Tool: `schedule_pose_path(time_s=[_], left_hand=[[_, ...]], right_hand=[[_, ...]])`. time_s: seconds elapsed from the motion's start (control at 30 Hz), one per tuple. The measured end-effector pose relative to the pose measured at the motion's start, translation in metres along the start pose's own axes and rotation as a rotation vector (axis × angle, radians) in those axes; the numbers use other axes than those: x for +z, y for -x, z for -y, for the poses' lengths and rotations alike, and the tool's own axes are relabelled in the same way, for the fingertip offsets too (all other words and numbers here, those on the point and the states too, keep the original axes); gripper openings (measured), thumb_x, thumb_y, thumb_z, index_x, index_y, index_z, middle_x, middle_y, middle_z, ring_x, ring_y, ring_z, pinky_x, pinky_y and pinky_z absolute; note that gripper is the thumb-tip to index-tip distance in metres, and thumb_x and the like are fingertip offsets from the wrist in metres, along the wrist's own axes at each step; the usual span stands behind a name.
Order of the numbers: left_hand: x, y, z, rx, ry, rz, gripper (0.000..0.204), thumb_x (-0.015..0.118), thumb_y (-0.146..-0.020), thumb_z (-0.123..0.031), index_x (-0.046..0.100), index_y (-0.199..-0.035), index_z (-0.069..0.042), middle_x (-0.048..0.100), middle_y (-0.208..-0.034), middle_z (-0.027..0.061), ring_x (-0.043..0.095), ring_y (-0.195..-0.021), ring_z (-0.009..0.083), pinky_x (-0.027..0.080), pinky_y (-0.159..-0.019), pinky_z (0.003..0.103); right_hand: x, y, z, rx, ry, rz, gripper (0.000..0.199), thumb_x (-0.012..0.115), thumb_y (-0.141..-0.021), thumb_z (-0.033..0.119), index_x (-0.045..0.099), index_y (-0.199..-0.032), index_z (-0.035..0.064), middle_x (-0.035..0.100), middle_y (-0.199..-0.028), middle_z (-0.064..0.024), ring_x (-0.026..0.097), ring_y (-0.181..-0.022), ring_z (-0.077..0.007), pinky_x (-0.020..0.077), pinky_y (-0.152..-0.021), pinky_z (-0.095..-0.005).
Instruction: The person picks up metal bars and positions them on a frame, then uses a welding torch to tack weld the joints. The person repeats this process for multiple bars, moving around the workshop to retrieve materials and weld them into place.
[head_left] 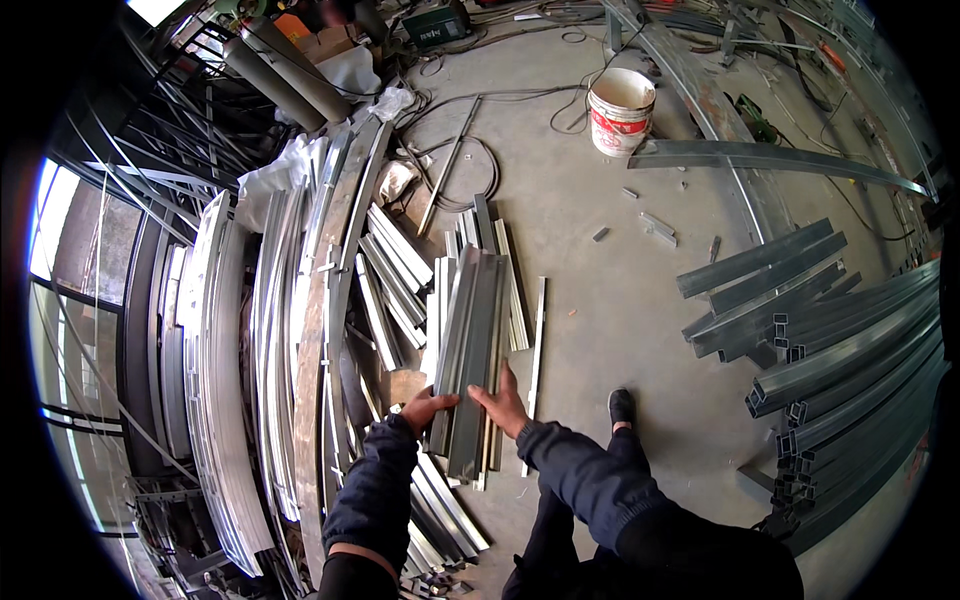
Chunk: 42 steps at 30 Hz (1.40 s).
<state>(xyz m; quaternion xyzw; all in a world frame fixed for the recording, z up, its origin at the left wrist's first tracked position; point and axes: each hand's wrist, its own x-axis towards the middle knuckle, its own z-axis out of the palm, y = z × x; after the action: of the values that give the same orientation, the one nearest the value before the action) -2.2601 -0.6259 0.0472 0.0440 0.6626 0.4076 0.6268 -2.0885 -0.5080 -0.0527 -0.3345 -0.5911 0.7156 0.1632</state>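
Note:
Between my hands is a bundle of short grey metal tubes [468,340], lying lengthwise away from me. My left hand [424,409] is closed around its left side, thumb across the top. On the right side my right hand [504,402] grips the bundle, its thumb also on top; the undersides of the fingers are hidden. Beneath and beyond the bundle are more cut metal pieces [513,285]. Left of it, shiny short profiles [400,250] lie in a loose pile. A thin metal strip [537,340] lies on the floor right of my right hand.
Long metal profiles [210,370] are stacked at the left. Steel tubes [860,350] with open ends form a pile at the right. A white bucket with a red band [621,115] stands farther off near a steel beam [780,158]. Cables [490,180] and small offcuts [657,228] lie on the floor.

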Motion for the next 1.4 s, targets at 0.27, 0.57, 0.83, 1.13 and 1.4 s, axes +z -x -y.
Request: schedule_pose_path(time_s=[0.27, 0.57, 0.83, 1.13, 1.4], left_hand=[[-0.002, 0.045, 0.145, 0.181, -0.712, -0.845, 0.093, 0.085, -0.081, -0.04, 0.046, -0.151, 0.006, 0.057, -0.145, 0.0305, 0.053, -0.138, 0.043, 0.043, -0.117, 0.046], [0.164, 0.083, 0.165, 0.129, -0.511, -0.551, 0.086, 0.081, -0.089, -0.025, 0.037, -0.156, 0.005, 0.054, -0.149, 0.0307, 0.053, -0.139, 0.04, 0.043, -0.115, 0.046], [0.386, -0.007, -0.049, 0.628, -0.612, 0.008, 0.078, 0.079, -0.089, -0.025, 0.044, -0.153, 0.003, 0.056, -0.148, 0.0271, 0.055, -0.138, 0.041, 0.044, -0.115, 0.047], [0.506, -0.174, -0.229, 0.85, -0.934, 0.163, 0.08, 0.078, -0.086, -0.028, 0.044, -0.152, 0.002, 0.051, -0.149, 0.0284, 0.049, -0.139, 0.0455, 0.043, -0.116, 0.048], [0.545, -0.274, -0.233, 0.416, -1.26, 0.368, 0.106, 0.081, -0.083, -0.048, 0.031, -0.16, 0.006, 0.053, -0.149, 0.0331, 0.053, -0.141, 0.0413, 0.042, -0.118, 0.044]], right_hand=[[-0.057, 0.1, 0.092, 0.062, 0.438, 1.161, 0.076, 0.068, -0.096, 0.047, 0.048, -0.154, 0.003, 0.064, -0.14, -0.0251, 0.064, -0.125, -0.0389, 0.0498, -0.105, -0.0428], [-0.456, 0.06, 0.246, -0.028, 0.626, -0.247, 0.051, 0.069, -0.097, 0.02, 0.057, -0.142, -0.0003, 0.065, -0.134, -0.0227, 0.068, -0.117, -0.033, 0.0555, -0.098, -0.042], [-0.593, 0.097, 0.257, 0.415, -0.02, -0.918, 0.084, 0.071, -0.089, 0.025, 0.035, -0.155, -0.0119, 0.04, -0.16, -0.029, 0.043, -0.147, -0.0371, 0.0373, -0.117, -0.0395], [-0.442, 0.092, 0.186, 0.587, -0.508, -0.796, 0.058, 0.074, -0.089, 0.028, 0.056, -0.131, -0.0084, 0.066, -0.127, -0.0179, 0.063, -0.116, -0.0275, 0.0513, -0.096, -0.0383], [-0.464, 0.044, 0.166, 0.72, -0.785, -1.058, 0.069, 0.073, -0.09, 0.033, 0.044, -0.14, -0.0055, 0.06, -0.138, -0.0193, 0.06, -0.122, -0.0306, 0.0521, -0.1, -0.0417]])
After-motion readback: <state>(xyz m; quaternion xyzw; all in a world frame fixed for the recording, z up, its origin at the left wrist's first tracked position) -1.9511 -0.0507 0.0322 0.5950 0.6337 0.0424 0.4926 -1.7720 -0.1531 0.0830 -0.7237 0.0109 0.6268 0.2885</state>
